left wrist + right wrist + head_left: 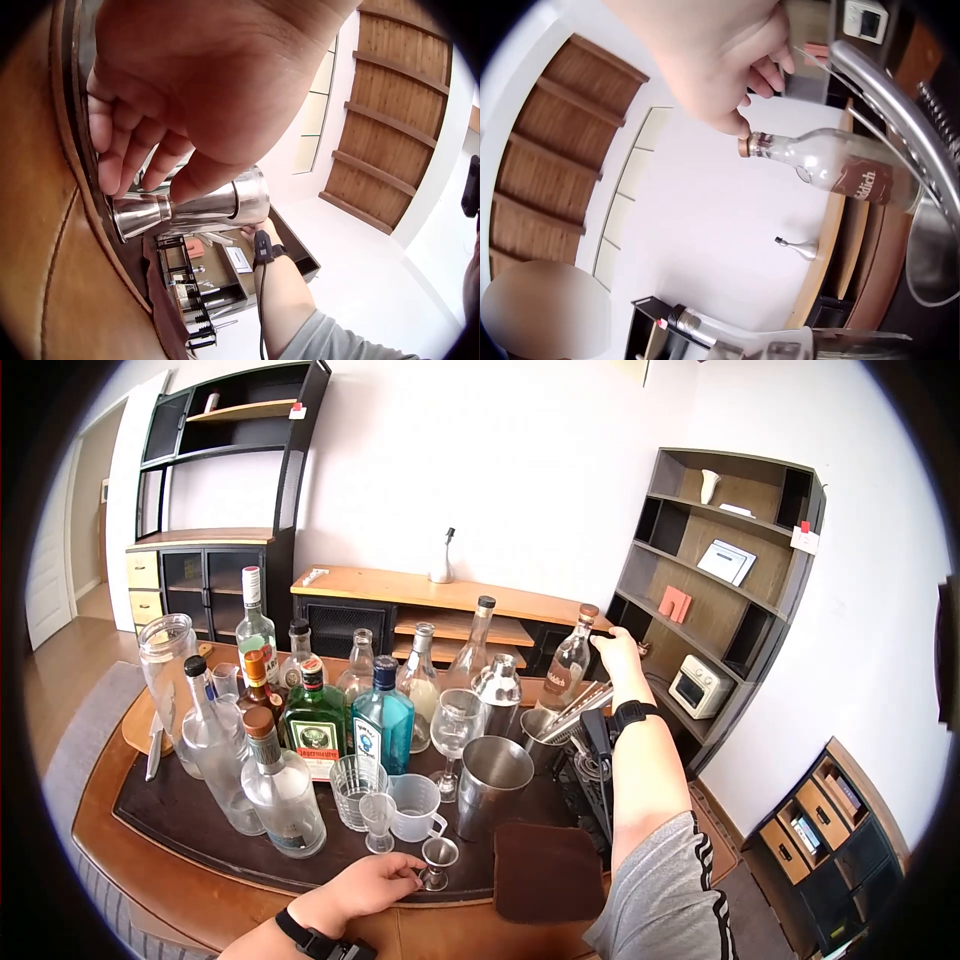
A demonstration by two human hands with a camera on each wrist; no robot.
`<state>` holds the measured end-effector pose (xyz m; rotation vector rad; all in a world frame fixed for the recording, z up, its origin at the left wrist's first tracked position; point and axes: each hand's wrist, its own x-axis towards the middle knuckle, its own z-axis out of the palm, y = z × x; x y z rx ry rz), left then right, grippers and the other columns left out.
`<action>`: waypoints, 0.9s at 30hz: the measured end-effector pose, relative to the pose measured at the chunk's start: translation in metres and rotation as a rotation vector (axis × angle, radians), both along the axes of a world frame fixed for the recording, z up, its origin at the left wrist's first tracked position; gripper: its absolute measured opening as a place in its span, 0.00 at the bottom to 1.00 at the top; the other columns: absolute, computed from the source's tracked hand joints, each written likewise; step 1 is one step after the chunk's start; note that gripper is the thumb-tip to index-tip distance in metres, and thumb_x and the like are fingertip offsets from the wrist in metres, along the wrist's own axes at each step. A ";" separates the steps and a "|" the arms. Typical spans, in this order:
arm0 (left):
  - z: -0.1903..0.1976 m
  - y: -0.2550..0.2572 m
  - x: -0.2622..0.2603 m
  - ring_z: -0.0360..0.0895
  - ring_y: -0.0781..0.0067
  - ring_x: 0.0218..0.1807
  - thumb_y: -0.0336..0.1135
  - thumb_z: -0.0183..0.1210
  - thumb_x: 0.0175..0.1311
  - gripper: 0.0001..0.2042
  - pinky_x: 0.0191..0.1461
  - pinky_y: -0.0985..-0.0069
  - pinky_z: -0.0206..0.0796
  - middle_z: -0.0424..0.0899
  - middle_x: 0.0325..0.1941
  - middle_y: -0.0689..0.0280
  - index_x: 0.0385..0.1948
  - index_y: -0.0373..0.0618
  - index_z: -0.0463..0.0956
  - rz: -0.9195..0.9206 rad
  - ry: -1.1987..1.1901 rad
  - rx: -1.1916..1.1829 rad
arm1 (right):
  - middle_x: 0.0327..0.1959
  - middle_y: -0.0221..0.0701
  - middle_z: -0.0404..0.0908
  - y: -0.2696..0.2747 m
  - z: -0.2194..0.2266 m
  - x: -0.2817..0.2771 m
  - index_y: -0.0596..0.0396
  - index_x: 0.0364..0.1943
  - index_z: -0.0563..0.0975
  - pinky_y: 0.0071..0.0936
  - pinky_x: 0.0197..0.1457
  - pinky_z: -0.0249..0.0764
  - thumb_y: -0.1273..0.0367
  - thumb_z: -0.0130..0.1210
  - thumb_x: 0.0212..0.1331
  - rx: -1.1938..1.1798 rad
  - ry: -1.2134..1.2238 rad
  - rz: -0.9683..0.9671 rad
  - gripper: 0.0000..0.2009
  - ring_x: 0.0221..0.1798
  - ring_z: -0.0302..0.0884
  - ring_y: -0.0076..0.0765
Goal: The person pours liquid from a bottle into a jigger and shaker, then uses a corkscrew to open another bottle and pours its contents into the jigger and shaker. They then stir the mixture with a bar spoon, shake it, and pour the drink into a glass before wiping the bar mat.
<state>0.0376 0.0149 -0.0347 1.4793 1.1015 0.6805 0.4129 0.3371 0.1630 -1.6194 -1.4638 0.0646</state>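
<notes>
In the head view my left hand (372, 885) is low at the table's front edge, its thumb and fingers pinching a small steel jigger (437, 852). The left wrist view shows the jigger (141, 216) at the fingertips, a large steel shaker tin (225, 206) behind it. My right hand (620, 655) reaches out to the far right, beside a clear bottle (568, 665) with a copper-coloured cap. In the right wrist view the thumb tip is right at the cap (744, 146), while the other fingers (765, 79) hang loosely bent away from the bottle.
Several bottles, among them a green one (315, 722) and a blue one (384, 715), crowd the left and middle. A stemmed glass (379, 815), a measuring cup (415, 805) and a mixing tin (495, 770) stand near the jigger. A brown mat (548, 870) lies right of it, below bar tools (580, 710).
</notes>
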 end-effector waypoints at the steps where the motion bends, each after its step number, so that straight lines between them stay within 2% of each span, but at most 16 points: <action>1: 0.007 -0.002 0.000 0.78 0.80 0.42 0.32 0.56 0.67 0.18 0.49 0.80 0.69 0.84 0.39 0.66 0.57 0.39 0.73 -0.008 0.051 0.018 | 0.60 0.55 0.73 0.021 -0.009 0.005 0.68 0.61 0.69 0.34 0.67 0.66 0.62 0.65 0.52 -0.015 0.024 -0.015 0.34 0.64 0.72 0.48; 3: 0.010 -0.003 0.001 0.78 0.80 0.41 0.32 0.56 0.67 0.17 0.48 0.80 0.69 0.84 0.39 0.67 0.57 0.40 0.73 0.017 -0.008 -0.054 | 0.62 0.54 0.72 0.049 -0.021 0.006 0.70 0.63 0.65 0.33 0.68 0.64 0.64 0.66 0.51 -0.005 0.184 0.014 0.37 0.65 0.70 0.48; 4: 0.001 -0.001 0.000 0.77 0.81 0.40 0.32 0.56 0.67 0.17 0.47 0.80 0.69 0.84 0.40 0.67 0.56 0.40 0.73 0.008 -0.031 -0.033 | 0.61 0.53 0.72 0.077 -0.029 0.012 0.71 0.66 0.61 0.32 0.66 0.66 0.67 0.66 0.51 -0.011 0.234 0.015 0.39 0.64 0.72 0.44; 5: -0.001 0.002 -0.002 0.77 0.81 0.40 0.32 0.56 0.67 0.17 0.47 0.81 0.69 0.84 0.40 0.67 0.56 0.40 0.73 0.012 -0.034 -0.032 | 0.57 0.50 0.75 0.113 -0.043 0.023 0.70 0.67 0.58 0.31 0.59 0.71 0.70 0.66 0.51 0.027 0.382 0.081 0.40 0.56 0.77 0.39; 7: -0.002 0.001 -0.003 0.77 0.81 0.40 0.33 0.57 0.67 0.17 0.47 0.81 0.69 0.84 0.40 0.67 0.56 0.40 0.74 0.012 -0.039 -0.037 | 0.48 0.44 0.79 0.126 -0.043 0.021 0.70 0.67 0.57 0.30 0.47 0.74 0.71 0.66 0.52 0.028 0.553 0.182 0.40 0.44 0.78 0.33; 8: 0.002 0.001 -0.003 0.77 0.82 0.40 0.33 0.57 0.67 0.17 0.46 0.81 0.69 0.83 0.40 0.68 0.56 0.40 0.73 0.013 -0.012 -0.052 | 0.39 0.37 0.79 0.124 -0.041 0.012 0.68 0.62 0.65 0.30 0.38 0.72 0.71 0.65 0.54 0.111 0.662 0.205 0.32 0.35 0.77 0.31; 9: 0.002 0.001 -0.003 0.77 0.82 0.40 0.33 0.57 0.68 0.17 0.45 0.81 0.69 0.83 0.40 0.68 0.56 0.40 0.73 0.020 -0.022 -0.063 | 0.35 0.33 0.79 0.119 -0.035 0.012 0.63 0.56 0.72 0.32 0.34 0.71 0.71 0.63 0.55 0.046 0.720 0.408 0.23 0.32 0.76 0.31; 11: 0.002 0.002 -0.004 0.76 0.83 0.39 0.34 0.57 0.68 0.17 0.44 0.81 0.69 0.83 0.40 0.68 0.57 0.41 0.73 0.035 -0.039 -0.076 | 0.33 0.30 0.78 0.110 -0.030 -0.001 0.58 0.48 0.75 0.33 0.34 0.71 0.73 0.61 0.56 0.004 0.772 0.360 0.15 0.31 0.75 0.31; 12: -0.001 0.003 -0.006 0.76 0.83 0.39 0.34 0.57 0.68 0.17 0.44 0.82 0.69 0.83 0.40 0.68 0.57 0.41 0.73 0.040 -0.042 -0.076 | 0.32 0.29 0.76 0.114 -0.032 -0.004 0.56 0.46 0.74 0.33 0.36 0.70 0.75 0.60 0.55 -0.027 0.746 0.320 0.14 0.32 0.74 0.30; 15: 0.003 0.004 -0.006 0.76 0.83 0.39 0.34 0.57 0.68 0.17 0.43 0.82 0.69 0.83 0.40 0.68 0.57 0.41 0.73 0.066 -0.048 -0.131 | 0.26 0.27 0.74 0.107 -0.041 -0.021 0.56 0.39 0.73 0.27 0.31 0.66 0.77 0.62 0.52 0.139 0.694 0.381 0.11 0.26 0.70 0.26; 17: 0.020 0.003 -0.006 0.76 0.83 0.39 0.34 0.57 0.68 0.17 0.43 0.82 0.69 0.83 0.40 0.68 0.57 0.41 0.73 0.099 -0.029 -0.235 | 0.28 0.26 0.73 0.101 -0.040 -0.029 0.55 0.39 0.72 0.26 0.31 0.65 0.78 0.61 0.53 0.123 0.671 0.434 0.12 0.27 0.69 0.25; 19: -0.001 0.006 -0.009 0.76 0.83 0.39 0.34 0.56 0.68 0.17 0.43 0.82 0.68 0.83 0.40 0.69 0.57 0.41 0.73 0.071 -0.049 -0.127 | 0.29 0.27 0.73 0.092 -0.037 -0.034 0.56 0.40 0.72 0.26 0.33 0.66 0.78 0.61 0.53 0.121 0.638 0.482 0.12 0.29 0.70 0.25; 23: -0.004 0.007 -0.008 0.76 0.83 0.39 0.35 0.57 0.68 0.17 0.43 0.81 0.68 0.83 0.40 0.69 0.56 0.41 0.73 0.047 -0.048 -0.084 | 0.38 0.28 0.75 0.076 -0.023 -0.030 0.54 0.47 0.72 0.31 0.47 0.69 0.75 0.60 0.56 0.151 0.675 0.495 0.15 0.40 0.72 0.27; 24: -0.004 0.007 -0.009 0.76 0.83 0.39 0.35 0.57 0.67 0.17 0.43 0.81 0.69 0.83 0.40 0.68 0.56 0.41 0.74 0.045 -0.050 -0.080 | 0.32 0.28 0.73 0.070 -0.016 -0.031 0.57 0.43 0.71 0.29 0.39 0.69 0.76 0.60 0.56 0.206 0.696 0.492 0.13 0.33 0.72 0.27; 27: -0.007 0.008 -0.009 0.76 0.82 0.39 0.36 0.57 0.67 0.18 0.44 0.80 0.69 0.83 0.40 0.68 0.56 0.41 0.74 0.038 -0.046 -0.106 | 0.36 0.31 0.75 0.054 0.013 -0.032 0.58 0.45 0.71 0.30 0.42 0.71 0.75 0.59 0.58 0.228 0.683 0.512 0.13 0.36 0.74 0.28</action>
